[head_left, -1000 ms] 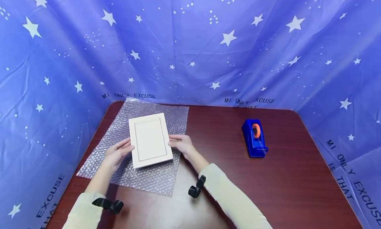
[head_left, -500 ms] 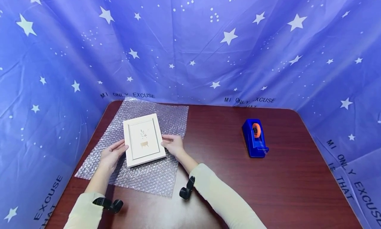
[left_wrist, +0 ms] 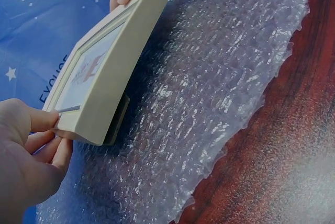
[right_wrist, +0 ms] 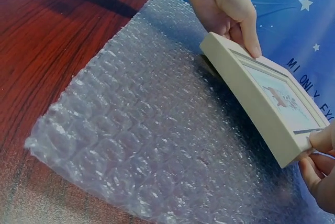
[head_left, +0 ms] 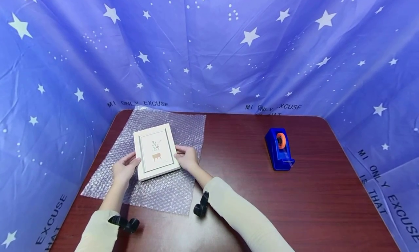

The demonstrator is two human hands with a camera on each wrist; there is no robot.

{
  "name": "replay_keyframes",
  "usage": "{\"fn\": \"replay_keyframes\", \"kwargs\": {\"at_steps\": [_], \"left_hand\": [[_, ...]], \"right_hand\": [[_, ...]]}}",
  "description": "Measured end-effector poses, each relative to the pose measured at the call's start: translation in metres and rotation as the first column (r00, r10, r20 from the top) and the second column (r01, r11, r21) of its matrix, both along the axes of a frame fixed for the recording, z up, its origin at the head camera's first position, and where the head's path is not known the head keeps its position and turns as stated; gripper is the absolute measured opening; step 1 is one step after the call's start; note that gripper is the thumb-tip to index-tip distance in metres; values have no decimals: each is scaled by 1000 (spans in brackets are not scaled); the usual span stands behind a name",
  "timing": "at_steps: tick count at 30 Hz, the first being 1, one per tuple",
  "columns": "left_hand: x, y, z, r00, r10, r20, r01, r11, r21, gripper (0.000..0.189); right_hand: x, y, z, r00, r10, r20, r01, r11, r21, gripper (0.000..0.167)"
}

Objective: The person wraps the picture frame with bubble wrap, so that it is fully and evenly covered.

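A cream picture frame (head_left: 157,168) with a plant print faces up, tilted, over a sheet of bubble wrap (head_left: 163,201). My left hand (head_left: 124,169) pinches its left edge, thumb on the front and fingers beneath. On the opposite edge my right hand (head_left: 187,158) grips in the same way. Both wrist views show the frame (left_wrist: 112,82) raised above the bubble wrap (right_wrist: 120,124), with a shadow under it. Part of a stand or backing shows behind the frame's lower side in the left wrist view.
A blue tape dispenser (head_left: 278,150) with an orange-cored roll stands at the right on the dark red wooden table (head_left: 314,201). Blue star-printed curtains (head_left: 209,44) enclose the table's back and sides.
Both hands have moved the picture frame left and slightly tilted it. Its glare has faded, so the plant print now shows. The bubble wrap and tape dispenser stay in place.
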State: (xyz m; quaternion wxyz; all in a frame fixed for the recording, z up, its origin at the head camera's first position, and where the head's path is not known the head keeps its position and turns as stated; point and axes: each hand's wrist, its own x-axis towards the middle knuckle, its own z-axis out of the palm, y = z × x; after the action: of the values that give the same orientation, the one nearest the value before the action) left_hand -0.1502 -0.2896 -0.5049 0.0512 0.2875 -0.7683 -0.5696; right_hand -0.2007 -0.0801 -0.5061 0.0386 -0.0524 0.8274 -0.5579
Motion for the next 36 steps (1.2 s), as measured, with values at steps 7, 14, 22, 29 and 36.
{"fn": "replay_keyframes", "kwargs": {"at_steps": [7,14,22,29,36], "left_hand": [[1,1,3,999,-31,-44,30,999,-30,44],[0,-1,2,998,-56,-40,55,998,-31,46],[4,1,-1,998,-47,-35,46,998,-38,46],[3,2,-2,997,-6,-82,6,1000,3,45],[5,2,-4,996,13,-93,-12,1000,13,44]], "right_hand": [[-2,0,-2,1000,-10,30,10,1000,11,35],[-4,3,-3,999,7,49,-8,1000,23,36],[-1,3,-6,999,6,42,-7,1000,22,37],[-3,1,-2,1000,-9,-12,10,998,61,35],[-3,-1,-5,1000,-8,9,7,997,83,35]]}}
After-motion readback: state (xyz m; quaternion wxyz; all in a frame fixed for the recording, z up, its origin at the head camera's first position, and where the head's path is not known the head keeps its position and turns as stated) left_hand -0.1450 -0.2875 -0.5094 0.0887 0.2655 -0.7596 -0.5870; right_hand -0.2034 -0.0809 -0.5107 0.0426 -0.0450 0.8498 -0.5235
